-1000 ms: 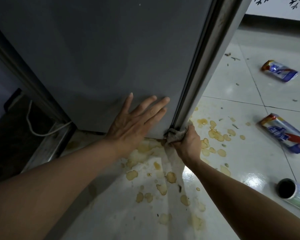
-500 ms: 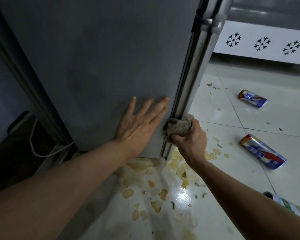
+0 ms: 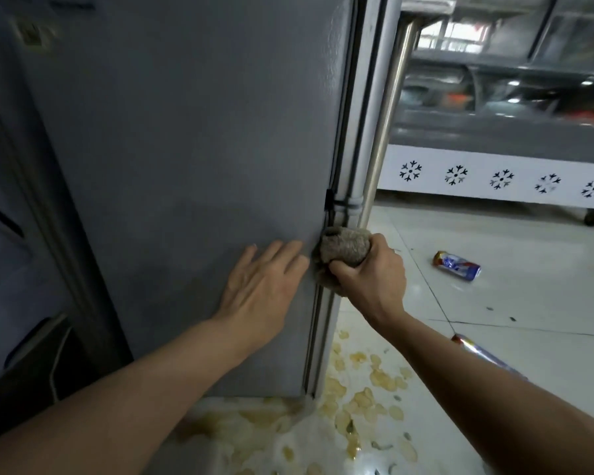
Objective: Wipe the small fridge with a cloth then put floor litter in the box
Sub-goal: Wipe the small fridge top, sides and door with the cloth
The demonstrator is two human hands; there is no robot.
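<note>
A balled cloth is gripped in the right hand against the fridge edge; the left hand is pressed flat, fingers straight.

Two bare forearms, no sleeves in view, left hand, right hand, unadorned fingers

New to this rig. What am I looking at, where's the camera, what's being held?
No machine here: a person's two bare hands, filmed by one wide-angle camera on their head, looking forward and down. The left hand lies flat on the grey fridge side. The right hand grips a bunched brown cloth against the fridge's front corner edge. On the tiled floor lie yellowish scraps and two wrappers, one partly hidden by the right arm. No box is in view.
</note>
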